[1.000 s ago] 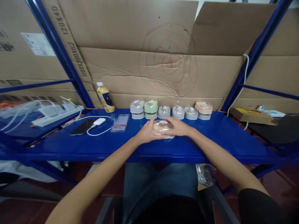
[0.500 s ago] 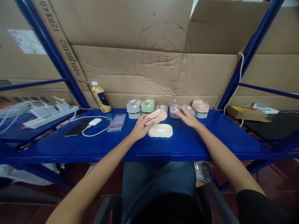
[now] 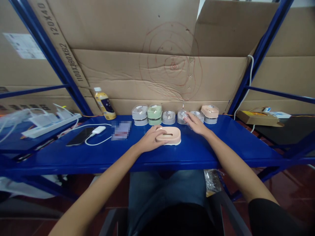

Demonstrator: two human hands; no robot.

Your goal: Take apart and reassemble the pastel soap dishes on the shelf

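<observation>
My left hand (image 3: 154,139) grips the left end of a peach-coloured oval box body (image 3: 173,132) with a slot in its top. It sits over a cream base (image 3: 176,143), whose edge shows underneath. To the right, my right hand (image 3: 194,123) is raised, its fingers curled round a clear plastic lid (image 3: 189,126) that is hard to make out. Behind that lid stands a small grey box (image 3: 181,118). Also in the back row are another small grey box (image 3: 168,117), a green box (image 3: 155,114) and a grey box (image 3: 140,115).
A peach-and-grey box (image 3: 210,114) ends the row at the right. On the left are a yellow bottle (image 3: 105,104), a phone (image 3: 80,137), a white charger with cable (image 3: 98,129) and a power strip (image 3: 52,126). Cardboard (image 3: 123,72) backs the blue shelf (image 3: 98,156).
My hands have parted from the closed box. The clear lid has gone right with my right hand. My left hand lifted the peach body off the cream base and set it back over it.
</observation>
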